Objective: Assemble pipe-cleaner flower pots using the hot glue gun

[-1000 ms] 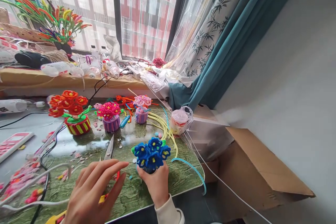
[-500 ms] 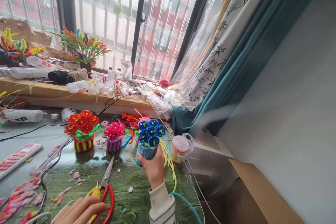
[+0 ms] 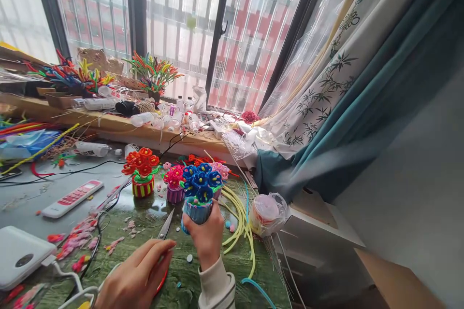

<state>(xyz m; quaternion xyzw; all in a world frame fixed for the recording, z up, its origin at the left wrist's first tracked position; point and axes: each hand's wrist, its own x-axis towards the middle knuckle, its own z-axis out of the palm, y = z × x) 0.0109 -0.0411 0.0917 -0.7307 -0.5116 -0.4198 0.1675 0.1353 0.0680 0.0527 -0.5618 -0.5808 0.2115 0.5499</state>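
Note:
My right hand (image 3: 207,236) is wrapped round a light blue flowerpot (image 3: 197,210), thumb on its near side. A bunch of blue pipe-cleaner flowers (image 3: 201,181) with yellow centres stands in it. My left hand (image 3: 139,270) holds nothing visible, its fingers stretched out and the thumb lower down. It hovers over the red-handled scissors (image 3: 166,225), covering most of their handles. Behind the blue pot are a pink flower pot (image 3: 175,194) with purple stripes and pale pink flowers (image 3: 219,170). An orange-red flower pot (image 3: 143,186) stands farther left.
A white remote-like device (image 3: 72,199) and a white power bank (image 3: 25,256) lie at left, near pink scraps (image 3: 78,236) and a black cable. Yellow-green stems (image 3: 237,222) and a plastic-wrapped roll (image 3: 267,215) sit by the right table edge. Bottles (image 3: 96,148) lie towards the sill.
The view has swung left, bringing the power bank into sight. My right hand has carried the blue flowerpot closer and leftward, off the pale pink flowers. My left hand has risen over the scissors.

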